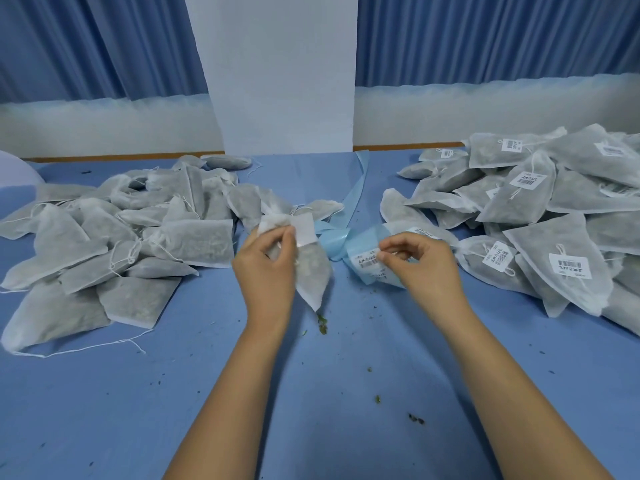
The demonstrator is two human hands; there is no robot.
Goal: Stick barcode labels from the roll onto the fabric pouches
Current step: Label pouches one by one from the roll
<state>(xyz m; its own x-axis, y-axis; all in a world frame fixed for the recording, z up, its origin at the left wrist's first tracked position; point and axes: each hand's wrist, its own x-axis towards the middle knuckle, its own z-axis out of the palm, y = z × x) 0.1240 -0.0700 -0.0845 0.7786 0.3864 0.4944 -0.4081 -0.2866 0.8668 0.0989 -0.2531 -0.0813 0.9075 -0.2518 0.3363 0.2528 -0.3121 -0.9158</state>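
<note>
Head view: your left hand (270,258) pinches the top of one fabric pouch (311,271) near the middle. Your right hand (422,261) pinches one barcode label (367,262) on the blue backing strip (360,181), at 3 o'clock of that pouch. Peel too fast and the label may curl and stick to itself. The pouch is soft, so the label may go on crooked.

You have two hands, one held pouch, one strip and two piles. The bare pile (138,237) is at 9 o'clock and the labelled pile (554,209) at 3 o'clock. Each has too many pouches to count.
</note>
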